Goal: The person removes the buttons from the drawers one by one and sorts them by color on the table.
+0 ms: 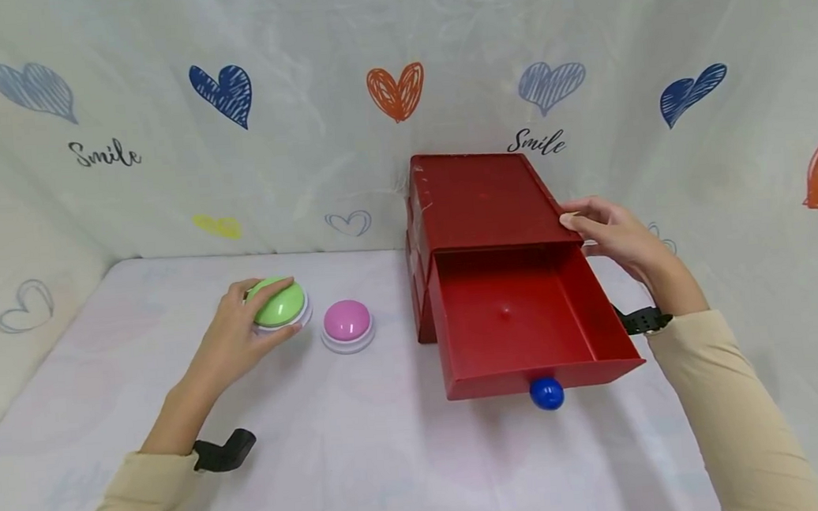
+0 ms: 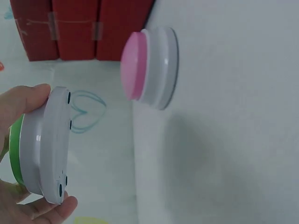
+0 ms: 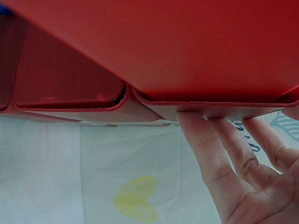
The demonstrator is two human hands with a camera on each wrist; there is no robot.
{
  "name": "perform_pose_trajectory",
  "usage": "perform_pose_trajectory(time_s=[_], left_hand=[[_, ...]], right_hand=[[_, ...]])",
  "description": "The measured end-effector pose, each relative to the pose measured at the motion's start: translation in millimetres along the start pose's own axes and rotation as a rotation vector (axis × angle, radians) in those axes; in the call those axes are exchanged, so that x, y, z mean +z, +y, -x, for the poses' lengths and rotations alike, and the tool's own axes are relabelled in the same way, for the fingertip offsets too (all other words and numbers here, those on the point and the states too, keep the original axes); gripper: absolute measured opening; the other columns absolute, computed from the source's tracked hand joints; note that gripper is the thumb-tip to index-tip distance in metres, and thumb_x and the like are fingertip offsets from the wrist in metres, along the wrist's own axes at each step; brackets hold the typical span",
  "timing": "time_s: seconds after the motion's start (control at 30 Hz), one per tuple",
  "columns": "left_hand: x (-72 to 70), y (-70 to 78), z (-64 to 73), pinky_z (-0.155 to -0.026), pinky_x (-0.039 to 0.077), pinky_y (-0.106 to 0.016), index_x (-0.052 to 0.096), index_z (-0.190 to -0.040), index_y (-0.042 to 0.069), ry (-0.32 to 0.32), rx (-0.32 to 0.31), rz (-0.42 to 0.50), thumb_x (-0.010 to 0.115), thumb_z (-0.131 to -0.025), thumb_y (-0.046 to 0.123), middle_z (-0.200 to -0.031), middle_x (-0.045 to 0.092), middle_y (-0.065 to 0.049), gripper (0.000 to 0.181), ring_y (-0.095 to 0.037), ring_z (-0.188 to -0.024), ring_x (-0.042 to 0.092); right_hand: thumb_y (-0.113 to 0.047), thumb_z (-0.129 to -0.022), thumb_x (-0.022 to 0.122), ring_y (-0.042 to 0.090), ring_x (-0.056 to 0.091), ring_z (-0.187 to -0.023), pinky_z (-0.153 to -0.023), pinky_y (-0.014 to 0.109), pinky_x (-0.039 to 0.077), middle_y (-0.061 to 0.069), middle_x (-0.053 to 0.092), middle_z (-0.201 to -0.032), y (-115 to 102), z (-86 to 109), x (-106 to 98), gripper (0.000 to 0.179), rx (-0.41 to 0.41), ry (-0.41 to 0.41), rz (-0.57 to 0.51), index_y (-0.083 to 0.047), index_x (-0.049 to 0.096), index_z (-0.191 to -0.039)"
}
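Here, the left hand [image 1: 232, 335] grasped a green button [image 1: 283, 305] above the table [image 1: 365, 448]; the right hand [image 1: 622, 242] gripped a red cabinet [image 1: 479, 199].

The left arm [image 1: 178, 418] is angling forward and inward from a beige sleeve [image 1: 130, 501], the left hand [image 1: 234, 325] gripping with thumb [image 1: 279, 338] and fingers [image 2: 60, 213] bent toward each other. The right arm [image 1: 680, 288], in a matching sleeve [image 1: 737, 422], is slanting inward too, reaching farther forward; the right hand [image 1: 620, 239] is pressing with its fingers [image 3: 204, 149] spread and mostly straight.
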State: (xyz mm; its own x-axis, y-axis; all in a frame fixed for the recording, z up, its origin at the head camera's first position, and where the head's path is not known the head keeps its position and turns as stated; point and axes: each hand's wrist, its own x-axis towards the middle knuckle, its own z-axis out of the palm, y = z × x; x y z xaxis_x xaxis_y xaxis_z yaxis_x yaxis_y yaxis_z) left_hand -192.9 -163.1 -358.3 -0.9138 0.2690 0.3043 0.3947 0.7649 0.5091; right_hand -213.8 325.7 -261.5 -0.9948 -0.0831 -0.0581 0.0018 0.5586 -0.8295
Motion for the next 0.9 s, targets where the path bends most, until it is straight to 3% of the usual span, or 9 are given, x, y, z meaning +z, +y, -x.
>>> perform_pose_trajectory(time_s=[0.3, 0.53, 0.9], left_hand=[[8.6, -18.0, 1.2, -0.093, 0.036, -0.063, 0.042, -0.138, 0.015, -0.099, -0.079, 0.002, 0.069, -0.083, 0.032, -0.134, 0.034, -0.028, 0.063, -0.047, -0.119, 0.039], [15.9, -30.3, 5.1, -0.092, 0.035, -0.065, 0.042, -0.137, 0.014, -0.162, -0.120, -0.002, 0.069, -0.083, 0.034, -0.134, 0.032, -0.031, 0.064, -0.051, -0.118, 0.039], [24.0, -40.2, 2.6, -0.091, 0.035, -0.067, 0.045, -0.132, 0.012, -0.194, -0.161, 0.044, 0.072, -0.080, 0.024, -0.131, 0.033, -0.033, 0.060, -0.054, -0.115, 0.040]], right_hand=[[-0.035, -0.095, 0.050, 0.003, 0.056, -0.091, -0.074, 0.020, 0.052, -0.014, 0.053, -0.105, 0, 0.0, -2, 0.052, -0.025, -0.024, -0.030, -0.007, 0.038, -0.137], [-0.038, -0.094, 0.050, 0.004, 0.057, -0.091, -0.076, 0.022, 0.052, -0.014, 0.054, -0.104, -1, 1.1, 0, 0.054, -0.006, 0.003, -0.008, -0.007, 0.038, -0.136], [-0.038, -0.094, 0.050, 0.003, 0.057, -0.092, -0.076, 0.021, 0.052, -0.015, 0.055, -0.104, -1, 1.2, 0, 0.054, -0.011, -0.003, -0.006, -0.008, 0.038, -0.136]])
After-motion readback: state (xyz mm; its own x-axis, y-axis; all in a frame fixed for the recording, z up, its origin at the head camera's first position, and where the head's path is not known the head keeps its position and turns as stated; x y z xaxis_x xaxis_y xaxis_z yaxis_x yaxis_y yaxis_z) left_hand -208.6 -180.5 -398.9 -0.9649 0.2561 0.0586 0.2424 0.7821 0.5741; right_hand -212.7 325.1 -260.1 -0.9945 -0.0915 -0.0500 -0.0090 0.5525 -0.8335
